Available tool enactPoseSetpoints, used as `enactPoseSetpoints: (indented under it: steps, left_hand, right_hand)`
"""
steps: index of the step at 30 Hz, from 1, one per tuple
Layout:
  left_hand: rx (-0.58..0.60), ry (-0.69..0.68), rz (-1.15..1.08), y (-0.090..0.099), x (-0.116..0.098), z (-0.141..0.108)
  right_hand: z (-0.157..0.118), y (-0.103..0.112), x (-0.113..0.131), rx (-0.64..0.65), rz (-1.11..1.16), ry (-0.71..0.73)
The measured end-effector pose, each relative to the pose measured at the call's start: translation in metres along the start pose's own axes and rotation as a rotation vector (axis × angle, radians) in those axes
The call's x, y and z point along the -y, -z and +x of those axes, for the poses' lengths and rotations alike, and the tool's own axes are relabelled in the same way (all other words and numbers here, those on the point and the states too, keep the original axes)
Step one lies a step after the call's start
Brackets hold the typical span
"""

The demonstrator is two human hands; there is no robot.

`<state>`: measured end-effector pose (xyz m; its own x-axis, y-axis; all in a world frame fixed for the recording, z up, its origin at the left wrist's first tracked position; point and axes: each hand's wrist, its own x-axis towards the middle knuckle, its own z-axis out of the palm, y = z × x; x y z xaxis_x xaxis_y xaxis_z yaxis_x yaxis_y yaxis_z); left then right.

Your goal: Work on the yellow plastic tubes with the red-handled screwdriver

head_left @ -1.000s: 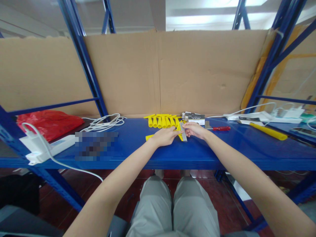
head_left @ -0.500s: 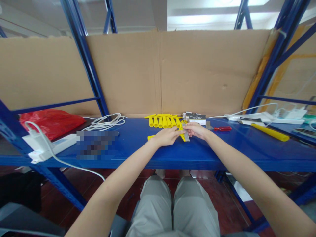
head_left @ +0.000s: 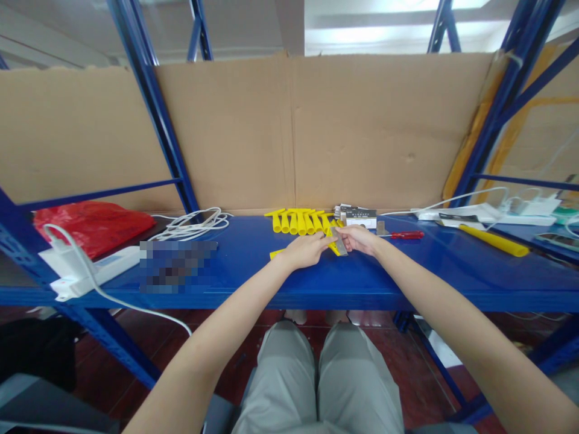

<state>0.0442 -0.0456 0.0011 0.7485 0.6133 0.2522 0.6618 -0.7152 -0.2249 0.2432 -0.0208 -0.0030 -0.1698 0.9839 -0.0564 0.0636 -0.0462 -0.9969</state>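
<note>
Now we're over a blue shelf (head_left: 253,274) framed by blue uprights (head_left: 154,114), cardboard (head_left: 289,132) lining the back. Our left hand (head_left: 304,251) is curled, fingers pinching a yellow handle (head_left: 332,246) that lies just above the shelf, mid-surface. Our right hand (head_left: 359,237) pinches a grey blade (head_left: 340,244) against that handle, both hands touching it. Behind them we see a row of yellow handles (head_left: 298,222) and a small box (head_left: 359,217). A red screwdriver (head_left: 404,235) lies to the right, white cable (head_left: 192,225) and a red bag (head_left: 93,224) to the left. Below, dark red floor (head_left: 375,337).
</note>
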Motion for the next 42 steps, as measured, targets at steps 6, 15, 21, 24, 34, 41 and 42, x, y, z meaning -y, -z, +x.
enactPoseSetpoints:
  steps: [6, 15, 21, 24, 34, 41, 42]
  left_hand:
    - [0.042, 0.047, -0.026, 0.002, 0.003, -0.002]
    - [0.053, -0.017, -0.016, -0.001, 0.005, -0.001]
    - [0.054, -0.024, -0.016, -0.002, 0.007, -0.001]
    - [0.065, -0.024, -0.017, -0.001, 0.007, -0.002]
    - [0.075, -0.006, -0.015, -0.001, 0.005, -0.002]
    - [0.080, -0.016, -0.015, 0.000, 0.006, -0.001]
    - [0.080, -0.014, -0.017, 0.000, 0.006, -0.001]
  right_hand:
    - [0.011, 0.038, 0.005, -0.289, 0.011, 0.129]
    - [0.020, 0.052, -0.003, -0.608, -1.027, 0.188]
    - [0.024, 0.055, 0.005, -0.612, -1.282, 0.144]
    - [0.031, 0.060, 0.009, -0.497, -1.346, 0.054]
    - [0.041, 0.061, 0.019, -0.352, -1.640, 0.024]
    - [0.029, 0.045, 0.020, -0.306, -1.857, 0.176]
    - [0.028, 0.044, 0.021, -0.315, -1.878, 0.204]
